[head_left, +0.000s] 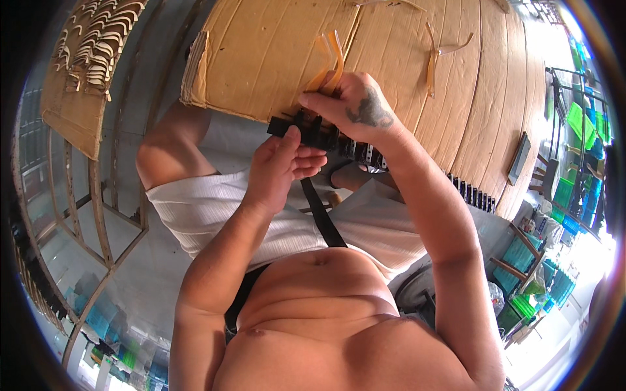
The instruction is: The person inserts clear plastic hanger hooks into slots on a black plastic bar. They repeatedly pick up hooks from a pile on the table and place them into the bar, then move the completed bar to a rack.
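Above the table's near edge my right hand is closed, its thumb and fingers pinching thin amber see-through eyeglass temples. Their pale curved ends stick up past the fingers. Just below it, my left hand has its thumb on a black block at the edge, the other fingers curled beside it. The black block joins a row of black clips with metal parts that runs right along the edge, partly behind my right forearm. Where the temples meet the clips, my right hand hides the contact.
A cardboard-covered table spreads ahead. Further amber temples lie crossed on it, and a dark flat bar rests at its right edge. On the left, a board with rows of curved pieces stands on a metal rack. Green crates are at right.
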Tool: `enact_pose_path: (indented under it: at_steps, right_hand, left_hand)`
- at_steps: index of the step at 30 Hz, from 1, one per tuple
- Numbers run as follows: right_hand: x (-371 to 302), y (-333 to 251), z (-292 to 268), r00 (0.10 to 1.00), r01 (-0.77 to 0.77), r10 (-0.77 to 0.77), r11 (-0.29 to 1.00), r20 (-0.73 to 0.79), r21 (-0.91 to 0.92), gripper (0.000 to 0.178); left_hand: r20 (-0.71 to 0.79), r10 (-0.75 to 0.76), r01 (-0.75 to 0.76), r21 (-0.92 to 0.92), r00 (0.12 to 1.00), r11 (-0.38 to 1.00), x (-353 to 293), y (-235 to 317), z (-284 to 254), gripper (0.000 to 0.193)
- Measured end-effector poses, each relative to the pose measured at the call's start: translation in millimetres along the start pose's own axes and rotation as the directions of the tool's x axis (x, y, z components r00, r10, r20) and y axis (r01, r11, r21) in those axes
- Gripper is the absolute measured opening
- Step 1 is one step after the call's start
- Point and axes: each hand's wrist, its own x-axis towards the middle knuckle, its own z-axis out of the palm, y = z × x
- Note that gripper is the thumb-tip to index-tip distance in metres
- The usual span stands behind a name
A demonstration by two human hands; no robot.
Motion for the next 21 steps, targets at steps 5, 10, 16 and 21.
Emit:
enact_pose_path:
  at_steps: [5,10,16,21]
  right_hand:
    - [0.5,9.4,-0.8,1.0,0.029,-0.028,0.996,0.011,-0.081,0.024]
    - [-6.8,-2.8,-11.0,0.999,-0.025,0.019,0.991,0.049,0.128,0.021]
    - [-21.7,-9.9,-3.9,0.962,0.222,-0.255,0.937,-0.094,-0.27,0.022]
    - [-18.3,-1.7,3.1,0.971,0.046,-0.071,0.993,-0.229,-0.111,0.023]
  left_hand:
    - [-0.047,-0.015,0.017,0.043,0.999,0.999,-0.7,1.2,4.5,0.046]
    - [-0.061,-0.02,0.024,0.075,0.998,0.997,-3.1,1.3,11.6,0.05]
    - [-0.071,0.026,-0.02,0.079,0.997,0.997,-3.9,-6.5,19.7,0.041]
    - [-0.047,0.067,-0.062,0.101,0.997,0.993,1.1,-13.6,15.7,0.037]
